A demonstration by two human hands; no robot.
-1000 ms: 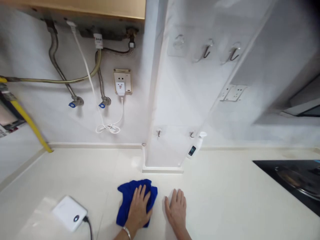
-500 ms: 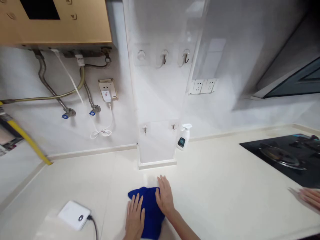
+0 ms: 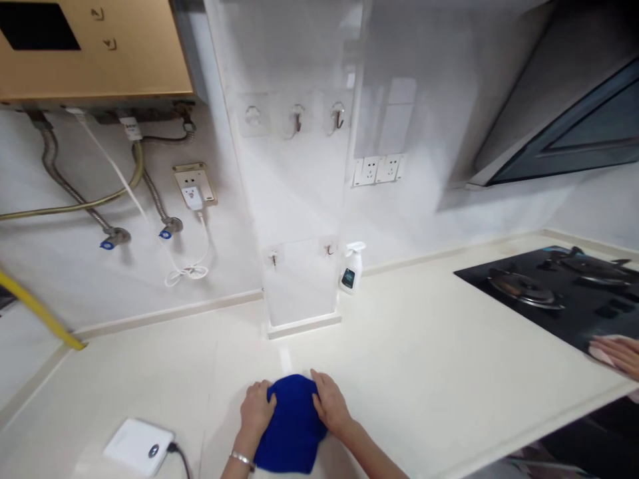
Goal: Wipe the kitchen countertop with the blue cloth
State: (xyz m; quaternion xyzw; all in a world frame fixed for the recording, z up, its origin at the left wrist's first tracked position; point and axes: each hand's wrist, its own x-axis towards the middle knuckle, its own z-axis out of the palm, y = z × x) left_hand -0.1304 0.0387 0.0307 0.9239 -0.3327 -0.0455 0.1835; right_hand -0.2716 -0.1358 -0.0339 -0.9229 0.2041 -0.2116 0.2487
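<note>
A blue cloth (image 3: 291,426) lies bunched on the cream countertop (image 3: 424,372) near its front edge. My left hand (image 3: 256,412) curls over the cloth's left edge, fingers bent and gripping it. At the cloth's right edge my right hand (image 3: 330,403) does the same, fingers closed on the fabric. Both hands press the cloth between them.
A white power bank (image 3: 136,447) with a black cable lies front left. A spray bottle (image 3: 351,269) stands by the white pillar. A black gas hob (image 3: 559,293) is at the right, where another person's hand (image 3: 616,351) rests on its edge. Pipes, a socket and a water heater line the wall.
Both hands went from lying flat, the left on the cloth and the right beside it, to gripping its two sides. The view swung right, and another person's hand appeared by the hob.
</note>
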